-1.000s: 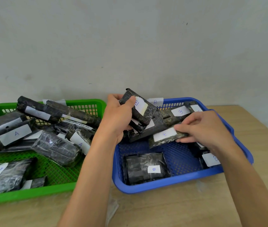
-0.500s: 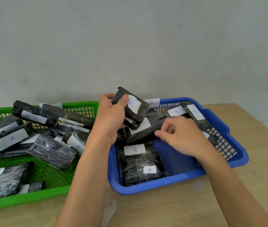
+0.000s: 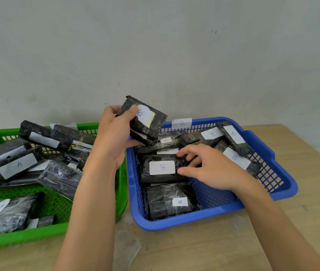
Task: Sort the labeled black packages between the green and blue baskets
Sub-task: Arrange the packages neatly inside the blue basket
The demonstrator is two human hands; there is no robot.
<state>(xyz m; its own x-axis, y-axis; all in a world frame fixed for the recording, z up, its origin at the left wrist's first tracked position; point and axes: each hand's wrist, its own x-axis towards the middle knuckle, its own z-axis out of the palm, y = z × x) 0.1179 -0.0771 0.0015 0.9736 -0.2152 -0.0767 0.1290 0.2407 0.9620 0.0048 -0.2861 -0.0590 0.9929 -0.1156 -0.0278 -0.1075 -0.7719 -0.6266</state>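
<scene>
My left hand [image 3: 114, 137] grips a small stack of black wrapped packages [image 3: 145, 122], the top one labelled B. It holds them raised over the back left corner of the blue basket [image 3: 194, 218]. My right hand [image 3: 208, 167] is inside that basket with relaxed, spread fingers. Its fingertips touch the right edge of a flat package with a large B label [image 3: 162, 168]. Several more B packages lie around it, one of them at the front [image 3: 170, 202]. To the left, the green basket [image 3: 38, 234] holds several black packages, and one of them shows an A label [image 3: 19, 165].
Both baskets sit side by side on a wooden table [image 3: 223, 249] against a pale wall. A white B tag [image 3: 182, 123] is stuck on the blue basket's back rim. A scrap of clear plastic [image 3: 127, 249] lies on the table between my forearms.
My right hand laid its B package flat in the blue basket, let go, and now touches its right edge. My left hand still grips its stack, lifted slightly.
</scene>
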